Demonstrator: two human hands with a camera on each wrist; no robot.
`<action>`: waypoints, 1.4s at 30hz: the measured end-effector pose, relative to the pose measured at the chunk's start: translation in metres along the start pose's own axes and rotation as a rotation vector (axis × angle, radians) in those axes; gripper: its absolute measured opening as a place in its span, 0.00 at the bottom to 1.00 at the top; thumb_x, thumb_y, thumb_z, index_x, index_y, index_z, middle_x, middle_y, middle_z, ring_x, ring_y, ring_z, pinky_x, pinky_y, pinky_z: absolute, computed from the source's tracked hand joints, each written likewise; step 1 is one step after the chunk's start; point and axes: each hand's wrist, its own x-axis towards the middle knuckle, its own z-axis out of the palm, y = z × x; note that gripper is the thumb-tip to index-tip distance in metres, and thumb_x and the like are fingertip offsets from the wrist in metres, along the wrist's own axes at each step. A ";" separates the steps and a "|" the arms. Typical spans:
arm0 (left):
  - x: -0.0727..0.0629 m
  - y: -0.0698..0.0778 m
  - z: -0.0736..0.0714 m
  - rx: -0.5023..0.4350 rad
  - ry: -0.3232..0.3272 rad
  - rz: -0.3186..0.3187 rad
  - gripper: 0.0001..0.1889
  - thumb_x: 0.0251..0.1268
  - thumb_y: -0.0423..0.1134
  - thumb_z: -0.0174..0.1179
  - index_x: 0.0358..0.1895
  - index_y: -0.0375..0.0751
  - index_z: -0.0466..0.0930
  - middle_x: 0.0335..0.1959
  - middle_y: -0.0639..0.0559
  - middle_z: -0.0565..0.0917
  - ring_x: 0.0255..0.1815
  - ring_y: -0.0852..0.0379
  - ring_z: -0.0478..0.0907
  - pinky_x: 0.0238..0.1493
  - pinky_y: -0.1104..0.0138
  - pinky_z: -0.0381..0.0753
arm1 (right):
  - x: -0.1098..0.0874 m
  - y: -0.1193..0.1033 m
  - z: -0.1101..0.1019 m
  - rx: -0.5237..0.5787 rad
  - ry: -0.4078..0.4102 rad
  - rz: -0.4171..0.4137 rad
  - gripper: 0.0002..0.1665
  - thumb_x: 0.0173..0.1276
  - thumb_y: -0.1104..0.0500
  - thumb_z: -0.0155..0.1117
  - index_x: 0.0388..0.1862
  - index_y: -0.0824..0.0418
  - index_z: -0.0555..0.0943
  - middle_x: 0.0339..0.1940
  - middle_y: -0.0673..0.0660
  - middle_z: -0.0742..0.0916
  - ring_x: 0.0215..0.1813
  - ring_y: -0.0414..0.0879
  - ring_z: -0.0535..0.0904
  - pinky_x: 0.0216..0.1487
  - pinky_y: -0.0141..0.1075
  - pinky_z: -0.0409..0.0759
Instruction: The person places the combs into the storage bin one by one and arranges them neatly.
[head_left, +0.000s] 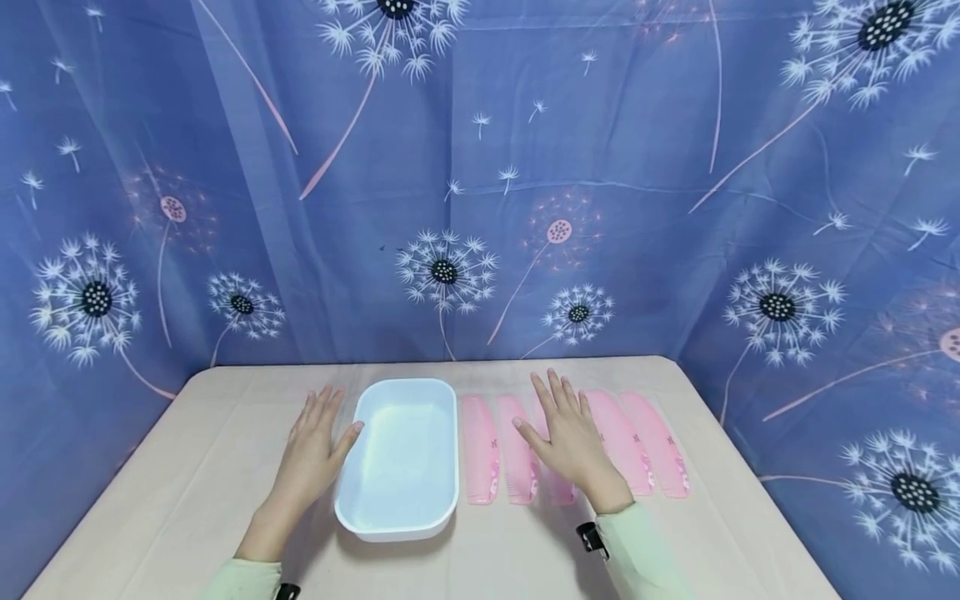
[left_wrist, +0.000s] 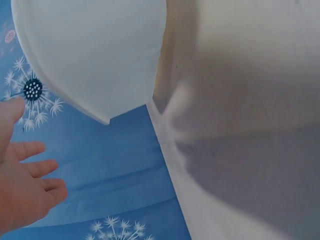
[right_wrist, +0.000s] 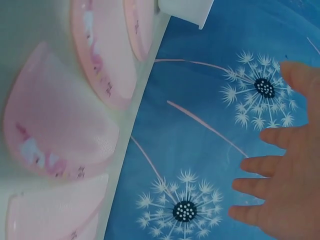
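Note:
A white plastic tub (head_left: 397, 467) stands on the table, with its side also filling the top of the left wrist view (left_wrist: 95, 50). My left hand (head_left: 310, 450) hovers at the tub's left side, fingers straight and thumb out over the rim in the head view. Several pink combs (head_left: 480, 450) lie in a row to the right of the tub, each with a small printed pattern along one edge. Above the middle of that row, my right hand (head_left: 572, 442) spreads its fingers and holds nothing. It partly hides the combs beneath it. The right wrist view shows combs (right_wrist: 55, 115) lying flat.
A pale cloth covers the table (head_left: 187, 475). Behind and at both sides hangs a blue curtain (head_left: 360, 250) with a dandelion print, close to the table's back edge. Black straps (head_left: 592, 540) sit at the wrists over light green sleeves (head_left: 645, 550).

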 end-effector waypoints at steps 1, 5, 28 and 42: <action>0.000 0.001 0.001 -0.016 0.000 -0.008 0.35 0.72 0.50 0.52 0.71 0.29 0.57 0.72 0.27 0.54 0.74 0.29 0.44 0.70 0.35 0.46 | 0.002 -0.001 0.001 0.016 0.004 -0.007 0.44 0.71 0.40 0.54 0.76 0.61 0.55 0.77 0.67 0.56 0.76 0.65 0.48 0.74 0.63 0.44; 0.002 0.002 0.005 -0.081 -0.008 -0.033 0.36 0.73 0.50 0.52 0.71 0.27 0.55 0.73 0.28 0.54 0.74 0.29 0.45 0.69 0.35 0.49 | 0.009 -0.004 0.005 0.064 0.007 -0.016 0.43 0.72 0.42 0.53 0.76 0.63 0.54 0.76 0.67 0.57 0.76 0.65 0.50 0.74 0.61 0.46; 0.011 0.004 0.025 -0.309 -0.104 -0.259 0.34 0.74 0.41 0.49 0.75 0.30 0.45 0.73 0.27 0.53 0.70 0.29 0.55 0.67 0.45 0.64 | 0.029 -0.013 0.036 0.346 -0.043 0.051 0.42 0.74 0.46 0.52 0.78 0.61 0.49 0.77 0.63 0.58 0.75 0.60 0.55 0.73 0.55 0.56; 0.011 -0.002 0.034 -0.505 -0.089 -0.342 0.31 0.72 0.33 0.49 0.73 0.28 0.49 0.72 0.31 0.58 0.73 0.38 0.57 0.71 0.58 0.60 | 0.030 -0.017 0.053 0.469 -0.056 0.084 0.41 0.74 0.53 0.54 0.77 0.65 0.49 0.75 0.68 0.59 0.74 0.64 0.56 0.73 0.56 0.55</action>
